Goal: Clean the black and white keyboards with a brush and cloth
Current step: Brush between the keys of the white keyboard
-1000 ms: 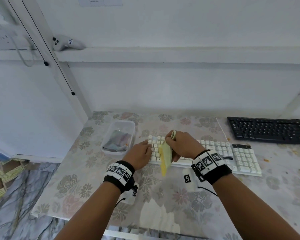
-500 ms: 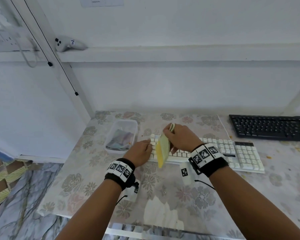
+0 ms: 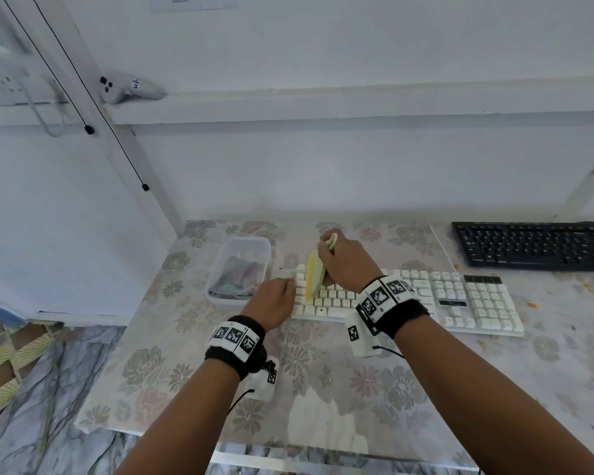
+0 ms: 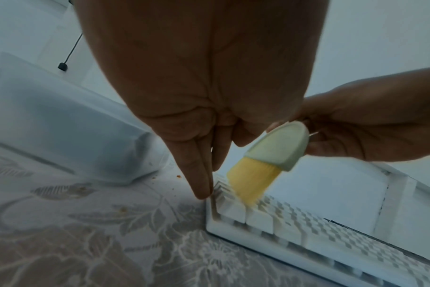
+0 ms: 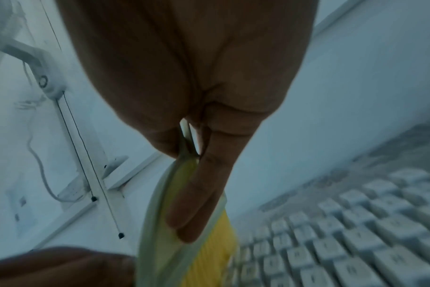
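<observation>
Compared with the frame a second earlier, the right hand [image 3: 345,260] and its brush [image 3: 314,274] have shifted from the keyboard's near rows toward its far left corner, and the head view now sits slightly closer to the table.

The right hand grips the pale green handle of the brush, fingers [image 5: 197,196] laid along one face and thumb against the other. The yellow bristles [image 4: 252,183] point down and meet the keys at the left end of the white keyboard [image 3: 460,303]; the left wrist view shows them blurred.

The left hand [image 3: 275,299] rests at the keyboard's left edge. Its fingers are straight and pressed together, the fingertips [image 4: 200,191] touching the corner of the keyboard frame; it holds nothing.

The white keyboard lies across the middle of the floral tablecloth [image 3: 192,371]. The black keyboard [image 3: 535,245] lies well apart from it, at the far right, against the wall. A clear plastic tub [image 3: 220,272] containing a crumpled cloth [image 3: 239,277] stands just beside the white keyboard's left end. Small orange crumbs [image 4: 178,176] are scattered on the tablecloth between the tub and the keyboard. A white controller [image 3: 127,89] rests on the wall ledge.
</observation>
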